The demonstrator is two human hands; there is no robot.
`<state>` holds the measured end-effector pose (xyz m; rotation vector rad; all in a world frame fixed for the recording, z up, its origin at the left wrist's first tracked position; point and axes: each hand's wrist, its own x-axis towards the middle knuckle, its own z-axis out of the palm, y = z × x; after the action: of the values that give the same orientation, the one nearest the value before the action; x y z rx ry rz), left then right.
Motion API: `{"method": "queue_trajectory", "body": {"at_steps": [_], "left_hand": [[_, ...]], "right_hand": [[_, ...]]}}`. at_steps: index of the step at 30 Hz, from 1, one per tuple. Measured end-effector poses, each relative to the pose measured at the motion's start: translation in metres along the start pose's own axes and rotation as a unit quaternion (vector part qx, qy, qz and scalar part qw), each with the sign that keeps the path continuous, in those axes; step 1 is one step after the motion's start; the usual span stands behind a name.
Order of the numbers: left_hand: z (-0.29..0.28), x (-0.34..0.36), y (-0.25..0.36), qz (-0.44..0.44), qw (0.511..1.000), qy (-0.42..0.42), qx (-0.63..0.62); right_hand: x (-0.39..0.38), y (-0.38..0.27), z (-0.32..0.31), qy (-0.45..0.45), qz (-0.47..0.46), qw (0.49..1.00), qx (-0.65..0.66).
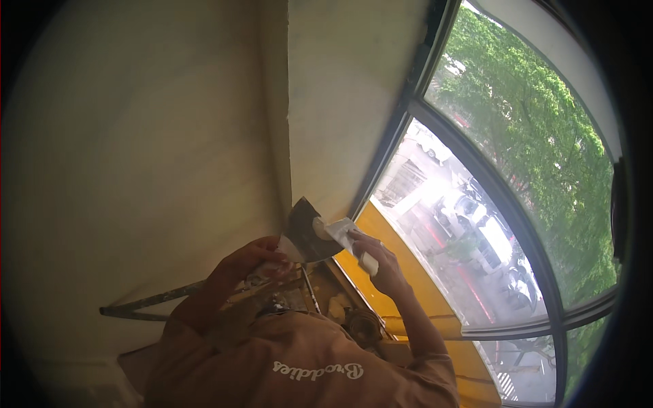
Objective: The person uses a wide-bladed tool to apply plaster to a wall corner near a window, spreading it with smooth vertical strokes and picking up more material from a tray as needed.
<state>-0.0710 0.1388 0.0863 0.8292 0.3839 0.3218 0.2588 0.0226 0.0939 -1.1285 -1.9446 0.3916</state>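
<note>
In the middle of the view, a wide putty knife (309,234) with a dark flared blade is held up in front of the wall corner. My left hand (262,257) is closed around its handle end, which is mostly covered by the fingers. From the right, my right hand (379,262) grips a narrower, whitish putty knife (342,233) with a pale handle end showing below the palm. Its tip meets the face of the dark blade, where a small lump of white filler (321,228) sits. Both forearms are bent upward, close in front of my chest.
A plain wall (149,149) fills the left side, with a projecting corner (289,102) just ahead. To the right stands a dark-framed window (476,160) above a yellow panel (391,265). Below are a paint-spotted metal frame (153,302) and cluttered items, partly hidden by my arms.
</note>
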Motion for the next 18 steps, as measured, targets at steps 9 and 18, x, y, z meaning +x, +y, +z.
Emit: {"method": "queue_trajectory", "body": {"at_steps": [9,18], "left_hand": [[0.041,0.017,0.024,0.272,0.769,0.219,0.535],[-0.008,0.040,0.015,0.332,0.572,0.091,0.745]], "right_hand": [[-0.028,-0.001,0.047,0.183,0.320,0.630,0.683],[0.015,-0.038,0.018,0.182,0.295,0.627,0.698]]}}
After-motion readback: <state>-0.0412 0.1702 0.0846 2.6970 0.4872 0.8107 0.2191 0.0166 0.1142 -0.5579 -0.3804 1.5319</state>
